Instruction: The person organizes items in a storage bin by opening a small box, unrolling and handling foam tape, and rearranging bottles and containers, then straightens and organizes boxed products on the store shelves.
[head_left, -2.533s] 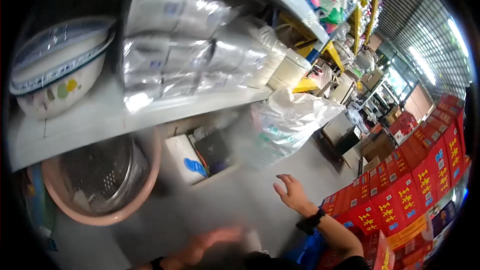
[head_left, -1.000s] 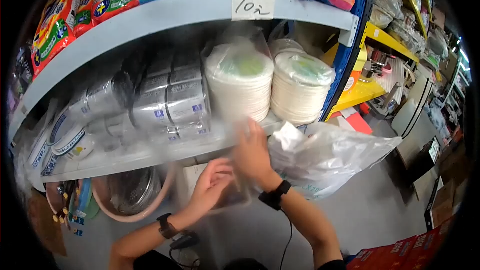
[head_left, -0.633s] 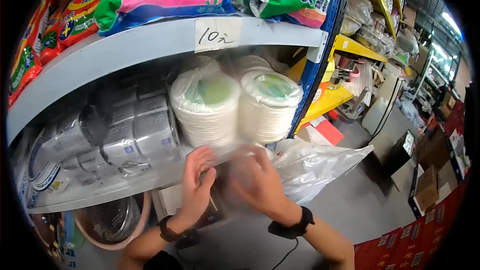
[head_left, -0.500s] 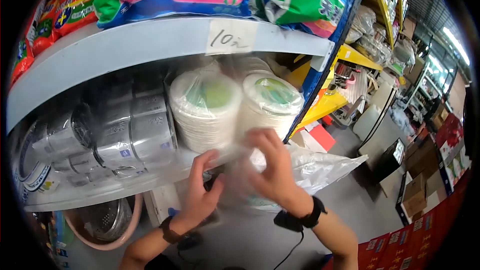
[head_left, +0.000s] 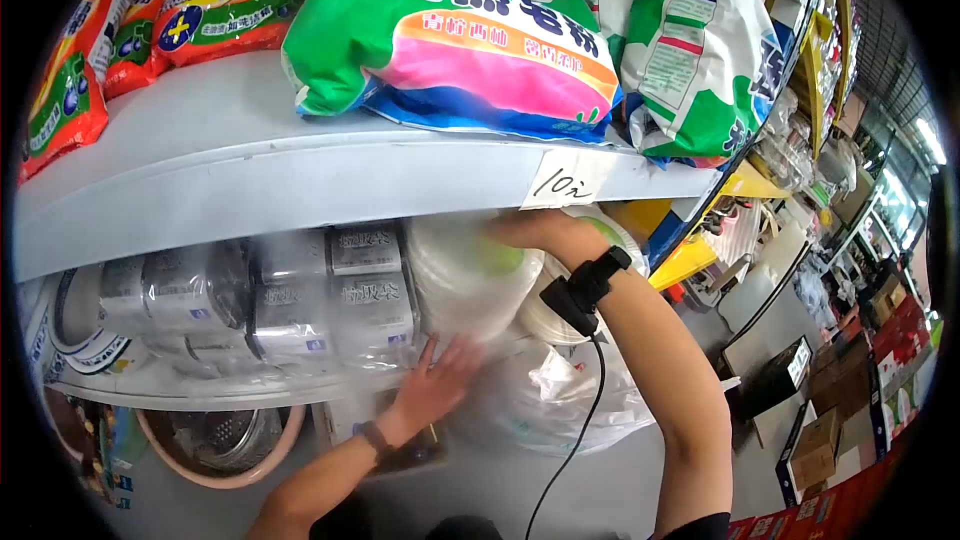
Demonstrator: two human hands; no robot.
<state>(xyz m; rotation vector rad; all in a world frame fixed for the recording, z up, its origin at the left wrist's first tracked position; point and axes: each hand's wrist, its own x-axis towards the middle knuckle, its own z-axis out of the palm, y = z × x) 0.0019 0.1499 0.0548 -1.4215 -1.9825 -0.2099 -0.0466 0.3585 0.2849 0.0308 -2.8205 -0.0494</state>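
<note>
A tall stack of white disposable plates or bowls (head_left: 462, 295), wrapped in clear film with a green label, stands on the lower shelf. My right hand (head_left: 535, 230) reaches over its top; the fingers are smeared by motion and partly lost against the stack. Close to the base of that stack, at the shelf's front edge, is my left hand (head_left: 440, 385), fingers stretched out and apart. A second white stack (head_left: 553, 320) stands to the right, partly behind my right forearm. Below it hangs or lies a whitish plastic bag (head_left: 590, 405).
Film-wrapped grey packs (head_left: 330, 305) fill the shelf to the left. Laundry powder bags (head_left: 470, 40) lie on the upper shelf (head_left: 400, 180), whose lip sits just above my right hand. A pink-rimmed basin (head_left: 230, 480) is below; cartons (head_left: 815, 450) stand right.
My right hand has gone from in front of the shelf up to the top of the left stack. My left hand has opened out near the stack's base. The view has shifted upward.
</note>
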